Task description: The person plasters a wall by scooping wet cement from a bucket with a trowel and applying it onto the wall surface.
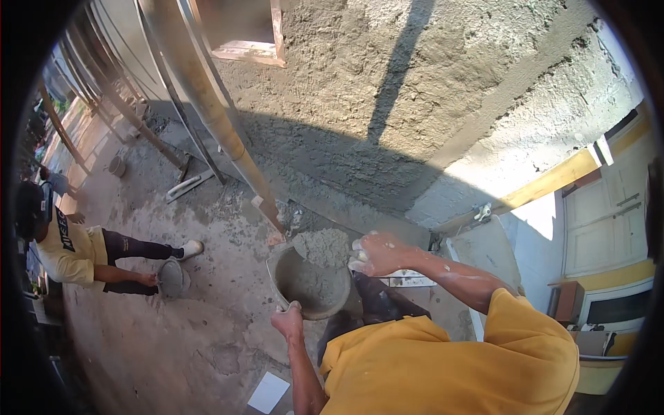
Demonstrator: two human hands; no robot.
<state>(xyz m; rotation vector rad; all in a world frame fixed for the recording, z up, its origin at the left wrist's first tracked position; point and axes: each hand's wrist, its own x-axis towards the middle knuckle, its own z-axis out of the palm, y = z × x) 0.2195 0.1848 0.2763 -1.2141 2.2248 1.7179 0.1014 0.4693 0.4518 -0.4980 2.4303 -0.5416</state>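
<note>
In front of me is a round grey bucket [280,266], tilted, with wet mortar [315,287] inside. My left hand [289,319] is closed on its near rim. Over the far side of the bucket my right hand [377,254] is closed around the handle of a trowel. A thick heap of grey mortar [321,247] covers the trowel's blade, so little of the tool itself shows. Splashes of mortar mark my right hand and forearm.
Ahead rises a rough, freshly plastered wall [332,90] with a window frame [249,54]. Bamboo poles [221,117] lean beside it. At left a co-worker [76,249] holds a bucket [171,279]. A white tile-like sheet [268,392] lies on the floor; a tap [483,211] projects at right.
</note>
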